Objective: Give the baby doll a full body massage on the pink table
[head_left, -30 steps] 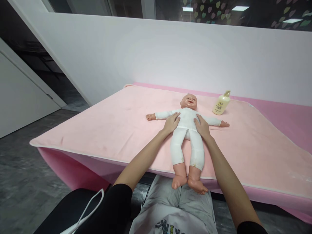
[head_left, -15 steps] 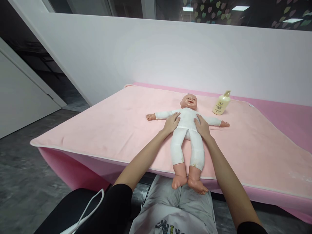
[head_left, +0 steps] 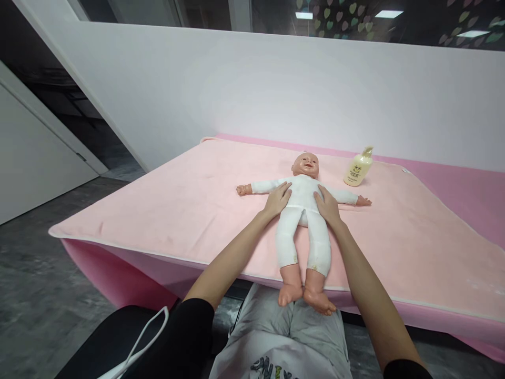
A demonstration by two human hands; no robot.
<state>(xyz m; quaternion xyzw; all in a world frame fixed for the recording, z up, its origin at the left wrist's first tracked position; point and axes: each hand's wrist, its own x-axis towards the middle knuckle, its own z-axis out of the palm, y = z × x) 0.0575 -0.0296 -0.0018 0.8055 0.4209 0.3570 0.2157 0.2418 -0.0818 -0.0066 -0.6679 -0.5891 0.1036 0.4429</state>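
A baby doll (head_left: 303,192) with a white cloth body lies on its back, its head toward the wall and its arms spread wide. Its feet stick out past the table's front edge. My left hand (head_left: 278,200) clasps the left side of its torso, fingertips on the chest. On the opposite side my right hand (head_left: 327,205) clasps the torso in the same way. The undersides of both hands are hidden. Beyond the doll's arm on the right stands a pale yellow pump bottle (head_left: 357,168).
A light pink blanket (head_left: 165,210) covers the table over a darker pink cloth (head_left: 465,195). A white wall (head_left: 252,84) rises behind it. At lower left a white cable (head_left: 152,337) hangs by my sleeve. A door (head_left: 35,152) is at far left.
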